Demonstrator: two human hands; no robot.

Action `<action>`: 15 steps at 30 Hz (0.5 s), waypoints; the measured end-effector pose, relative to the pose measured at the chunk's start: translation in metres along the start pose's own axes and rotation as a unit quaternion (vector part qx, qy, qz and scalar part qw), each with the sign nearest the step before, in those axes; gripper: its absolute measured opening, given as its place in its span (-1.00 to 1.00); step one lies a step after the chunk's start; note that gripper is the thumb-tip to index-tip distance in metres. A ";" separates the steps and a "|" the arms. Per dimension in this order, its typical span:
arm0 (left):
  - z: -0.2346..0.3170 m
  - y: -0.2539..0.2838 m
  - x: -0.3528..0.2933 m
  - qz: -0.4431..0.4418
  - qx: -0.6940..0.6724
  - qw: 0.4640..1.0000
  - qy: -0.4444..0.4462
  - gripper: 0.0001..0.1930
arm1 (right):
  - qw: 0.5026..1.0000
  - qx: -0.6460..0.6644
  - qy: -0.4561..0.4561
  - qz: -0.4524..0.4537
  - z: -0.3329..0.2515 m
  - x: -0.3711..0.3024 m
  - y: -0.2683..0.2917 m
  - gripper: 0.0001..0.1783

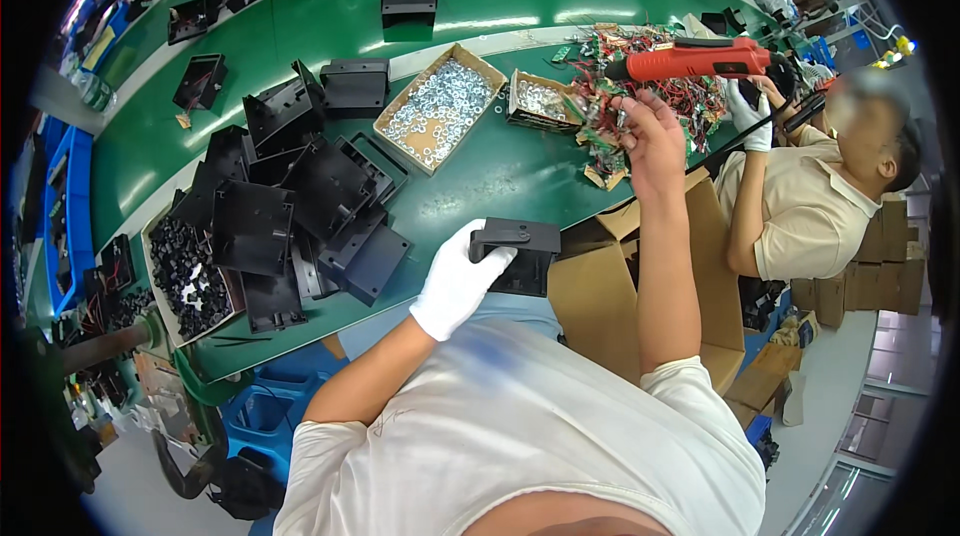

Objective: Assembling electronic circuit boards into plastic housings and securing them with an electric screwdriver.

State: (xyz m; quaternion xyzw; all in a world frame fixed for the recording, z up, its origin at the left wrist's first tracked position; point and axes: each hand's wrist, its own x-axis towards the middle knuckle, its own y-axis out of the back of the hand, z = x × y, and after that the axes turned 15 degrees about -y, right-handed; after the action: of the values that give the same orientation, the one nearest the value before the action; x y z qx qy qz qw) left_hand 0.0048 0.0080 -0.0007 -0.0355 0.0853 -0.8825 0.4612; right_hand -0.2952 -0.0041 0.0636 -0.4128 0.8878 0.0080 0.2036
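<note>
My left hand, in a white glove, grips a black plastic housing at the table's near edge, thumb over its front and fingers behind. My bare right hand reaches out over a heap of small green circuit boards with red and black wires. Its fingers are bent together at the heap's near side; what they hold is too small to make out. Just beyond that hand, a red electric screwdriver lies sideways above the heap.
Black housings are piled at left, by a box of small black parts. A cardboard tray of metal washers and a smaller box of metal pieces stand mid-table. Near right are an open carton and a co-worker.
</note>
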 end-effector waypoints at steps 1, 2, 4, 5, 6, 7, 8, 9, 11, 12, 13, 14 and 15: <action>-0.001 -0.001 0.000 -0.007 -0.001 1.000 -0.005 -0.76 | 1.000 0.018 -0.015 -0.007 0.004 -0.001 -0.001 -0.78; -0.002 -0.002 0.001 -0.014 -0.002 1.000 -0.009 -0.75 | 0.999 0.035 -0.030 -0.014 0.008 -0.002 -0.001 -0.74; -0.003 -0.002 0.001 -0.019 -0.001 1.000 -0.012 -0.74 | 0.997 0.053 -0.047 -0.022 0.014 -0.006 -0.004 -0.71; -0.003 -0.003 0.001 -0.011 -0.002 1.000 -0.011 -0.73 | 0.997 0.044 -0.033 -0.050 0.017 -0.010 -0.005 -0.71; -0.003 -0.003 0.001 -0.004 -0.003 1.000 -0.009 -0.72 | 0.996 0.035 -0.019 -0.078 0.019 -0.014 -0.007 -0.71; -0.003 -0.003 0.002 0.004 -0.003 1.000 -0.007 -0.71 | 0.994 0.026 -0.005 -0.105 0.021 -0.017 -0.008 -0.71; -0.004 -0.003 0.002 0.011 -0.004 1.000 -0.006 -0.70 | 0.991 0.017 0.009 -0.133 0.023 -0.020 -0.011 -0.71; -0.005 -0.002 0.002 0.012 -0.003 1.000 -0.004 -0.70 | 0.991 0.018 0.007 -0.133 0.022 -0.023 -0.015 -0.71; -0.011 0.000 0.003 0.000 -0.011 1.000 -0.020 -0.68 | 0.981 -0.012 0.161 -0.111 0.016 -0.030 -0.029 -0.71; -0.014 0.000 0.003 -0.003 -0.014 1.000 -0.027 -0.68 | 0.966 -0.026 0.236 -0.101 0.013 -0.031 -0.034 -0.71; -0.017 0.000 0.004 -0.007 -0.018 0.999 -0.036 -0.67 | 0.945 -0.040 0.310 -0.091 0.013 -0.031 -0.037 -0.71; -0.018 0.000 0.004 -0.006 -0.017 0.999 -0.034 -0.67 | 0.946 -0.040 0.308 -0.091 0.014 -0.031 -0.037 -0.71; -0.020 -0.001 0.004 -0.004 -0.012 0.999 -0.037 -0.67 | 0.958 -0.056 0.270 -0.079 0.015 -0.030 -0.035 -0.72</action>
State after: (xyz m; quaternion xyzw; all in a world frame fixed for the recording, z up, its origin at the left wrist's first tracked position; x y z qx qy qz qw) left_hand -0.0011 0.0072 -0.0200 -0.0738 0.0789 -0.8812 0.4602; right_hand -0.2464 -0.0030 0.0658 -0.4789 0.8725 -0.0699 -0.0671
